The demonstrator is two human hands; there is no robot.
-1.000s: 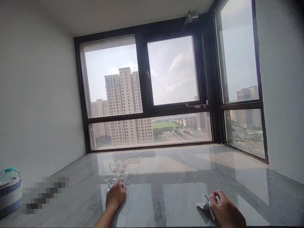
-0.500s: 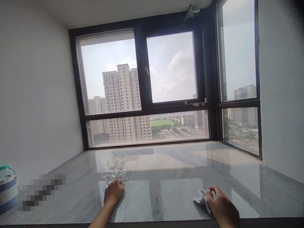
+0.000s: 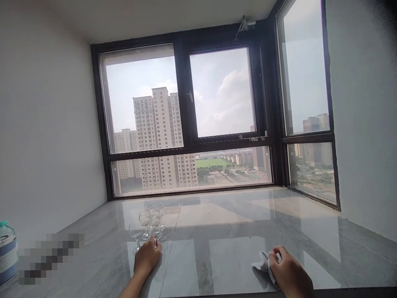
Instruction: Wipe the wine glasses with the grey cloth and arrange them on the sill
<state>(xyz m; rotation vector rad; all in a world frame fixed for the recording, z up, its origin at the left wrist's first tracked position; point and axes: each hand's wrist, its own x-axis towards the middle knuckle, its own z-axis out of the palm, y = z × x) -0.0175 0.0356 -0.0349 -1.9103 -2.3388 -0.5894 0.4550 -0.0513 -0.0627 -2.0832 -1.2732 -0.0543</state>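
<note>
My left hand [image 3: 147,257] is closed at the stem of the nearest clear stemmed glass [image 3: 155,223], which stands upright on the glossy grey counter. Close behind and beside it are several more stemmed glasses [image 3: 144,218], grouped together; their outlines overlap, and one stands just left of my fingers. My right hand [image 3: 290,267] grips a crumpled pale cloth [image 3: 263,261] near the counter's front edge. Part of the cloth hangs out to the left of the fingers, and the rest is hidden by the hand.
A jar with a green lid and blue-and-white label [image 3: 8,252] stands at the far left, beside a blurred-out patch [image 3: 51,258]. The marbled tile counter [image 3: 229,231] runs back to dark-framed windows [image 3: 186,153]. Walls rise on both sides.
The view has shifted slightly, so the window and jar sit a little further left. Both hands keep nearly the same place and the same hold.
</note>
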